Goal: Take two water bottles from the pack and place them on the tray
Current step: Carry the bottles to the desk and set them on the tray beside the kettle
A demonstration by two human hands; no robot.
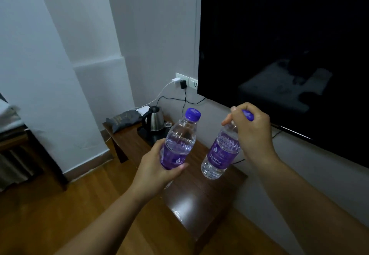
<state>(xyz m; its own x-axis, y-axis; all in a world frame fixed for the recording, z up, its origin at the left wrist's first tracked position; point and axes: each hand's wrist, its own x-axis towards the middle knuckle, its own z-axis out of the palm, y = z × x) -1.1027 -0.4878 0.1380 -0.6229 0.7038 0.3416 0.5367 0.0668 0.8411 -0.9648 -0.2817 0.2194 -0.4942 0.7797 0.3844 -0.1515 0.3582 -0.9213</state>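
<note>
My left hand (154, 170) grips a clear water bottle (182, 135) with a purple label and purple cap around its lower body, holding it upright and tilted slightly right. My right hand (251, 131) holds a second purple-labelled bottle (221, 153) by its neck and cap, so it hangs above the dark wooden table (199, 199). A black tray (146, 135) lies at the table's far end, beyond both bottles. The pack is not in view.
On the tray stand a steel electric kettle (154, 120) and a small glass (168, 124). A dark bag (123, 118) lies at the table's far corner. A large black TV (283, 55) hangs on the wall at right. Wall sockets (182, 80) with chargers and cables sit behind the kettle.
</note>
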